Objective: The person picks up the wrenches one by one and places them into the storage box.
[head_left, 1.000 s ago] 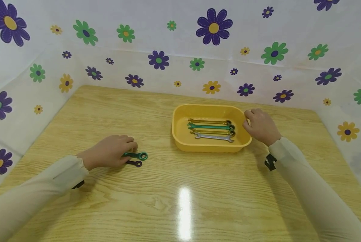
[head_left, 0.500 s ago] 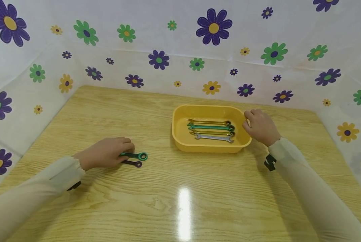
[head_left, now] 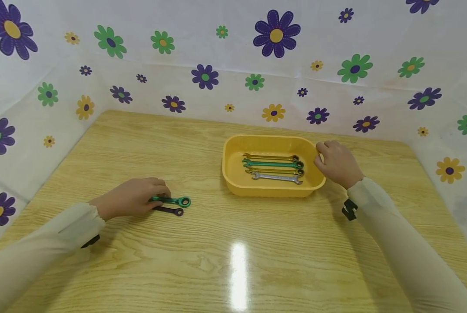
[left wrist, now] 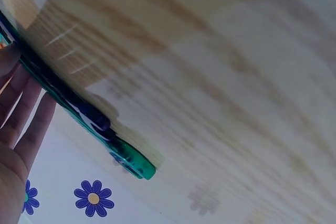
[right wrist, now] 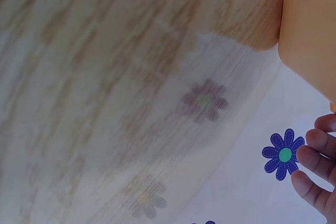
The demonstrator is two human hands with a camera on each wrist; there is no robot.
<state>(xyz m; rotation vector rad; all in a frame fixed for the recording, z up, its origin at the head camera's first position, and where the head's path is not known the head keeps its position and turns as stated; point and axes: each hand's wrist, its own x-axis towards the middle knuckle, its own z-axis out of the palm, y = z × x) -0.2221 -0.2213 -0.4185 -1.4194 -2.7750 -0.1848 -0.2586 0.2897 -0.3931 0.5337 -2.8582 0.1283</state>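
Note:
In the head view, my left hand [head_left: 133, 198] is over two ratchet wrenches on the table. Its thumb and fingers pinch the green ratchet wrench [head_left: 172, 200], whose ring end sticks out to the right. Along the near side of that wrench lies a smaller dark purple ratchet wrench [head_left: 170, 210], close to the thumb. The left wrist view shows the dark wrench [left wrist: 63, 85] and the green wrench [left wrist: 134, 161] side by side against the fingers [left wrist: 39, 121]. My right hand [head_left: 339, 163] holds the right rim of a yellow plastic tub [head_left: 272, 191], fingers [right wrist: 317, 161] bent beside its wall.
Several wrenches lie parallel inside the tub: gold ones, a green wrench [head_left: 272, 164] and a silver open-end wrench [head_left: 277, 177] nearest the front. The wooden table [head_left: 202, 261] meets a white flower-print cloth [head_left: 217, 56] at the back and sides.
My left hand has slid a little to the left along the wrenches, baring more of their shafts. The wrenches, the tub and my right hand have stayed in place.

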